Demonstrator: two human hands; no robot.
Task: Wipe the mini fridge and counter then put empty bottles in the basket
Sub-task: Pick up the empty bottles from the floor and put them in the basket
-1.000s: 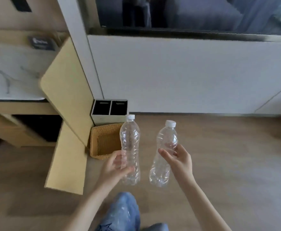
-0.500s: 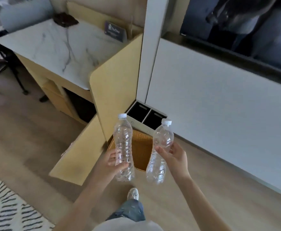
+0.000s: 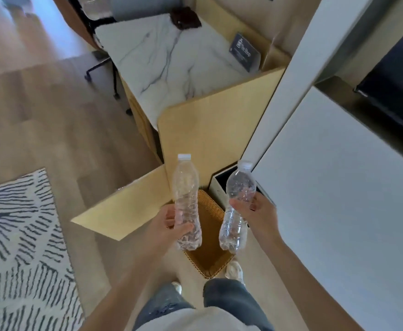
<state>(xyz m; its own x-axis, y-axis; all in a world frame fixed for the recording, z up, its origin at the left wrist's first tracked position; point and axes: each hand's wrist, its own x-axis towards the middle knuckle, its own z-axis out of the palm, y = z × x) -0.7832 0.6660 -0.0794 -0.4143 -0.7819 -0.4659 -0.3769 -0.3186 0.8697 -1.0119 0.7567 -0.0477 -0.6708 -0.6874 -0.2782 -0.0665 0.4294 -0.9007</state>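
Low in the middle of the frame, the left hand [image 3: 165, 226] grasps one clear bottle [image 3: 186, 201] and the right hand [image 3: 259, 215] another bottle [image 3: 237, 206], both upright over the wicker basket [image 3: 210, 259].

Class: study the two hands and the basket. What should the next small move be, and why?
Probably lower both bottles into the wicker basket and release. The left hand holds the left bottle and the right hand the right bottle, both roughly upright and capped, just over the basket's open top, neither inside yet.

Blue jeans [image 3: 229, 297], pale top [image 3: 195, 321] (white shoes [image 3: 235, 269] below).
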